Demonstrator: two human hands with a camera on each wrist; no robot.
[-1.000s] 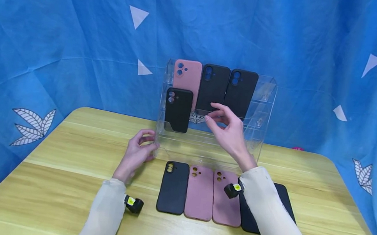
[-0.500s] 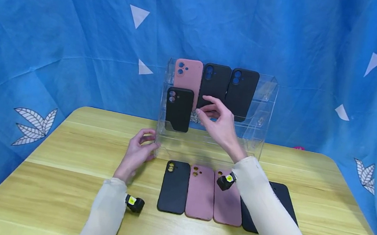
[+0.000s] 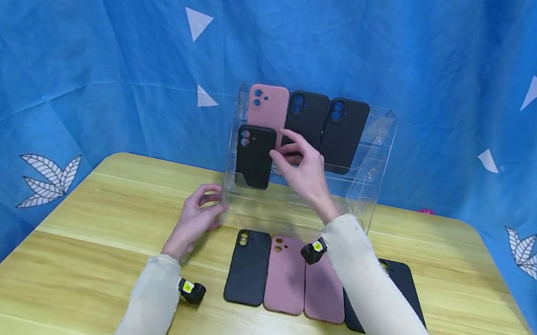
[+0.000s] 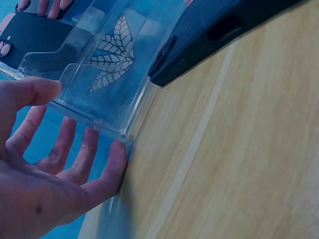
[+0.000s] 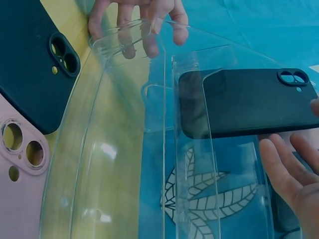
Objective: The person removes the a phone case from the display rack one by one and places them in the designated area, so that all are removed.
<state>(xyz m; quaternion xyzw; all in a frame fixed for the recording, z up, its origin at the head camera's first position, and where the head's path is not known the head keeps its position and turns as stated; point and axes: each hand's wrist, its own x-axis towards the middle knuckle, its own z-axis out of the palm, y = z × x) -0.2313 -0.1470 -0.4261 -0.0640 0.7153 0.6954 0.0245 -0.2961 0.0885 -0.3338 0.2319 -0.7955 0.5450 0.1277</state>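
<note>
A clear acrylic display stand (image 3: 294, 207) stands on the table, with a black phone case (image 3: 255, 160) upright on its lower left tier. My left hand (image 3: 196, 217) holds the stand's left side; in the left wrist view the thumb lies at its front edge and the fingers (image 4: 82, 154) along the outer side. At the black case's right edge is my right hand (image 3: 304, 169), its thumb tip overlapping that edge, fingers loosely bent. The right wrist view shows these fingers (image 5: 286, 169) beside the case's lower edge.
On the back tier lean a pink case (image 3: 268, 103) and two black cases (image 3: 306, 116). A row of black and pink cases (image 3: 286, 276) lies on the table (image 3: 86, 257) before the stand, partly under my right forearm. A blue curtain (image 3: 114, 31) hangs behind.
My right hand has moved left, from in front of the middle back case to the right edge of the lower black case. The left hand stays at the stand's side.
</note>
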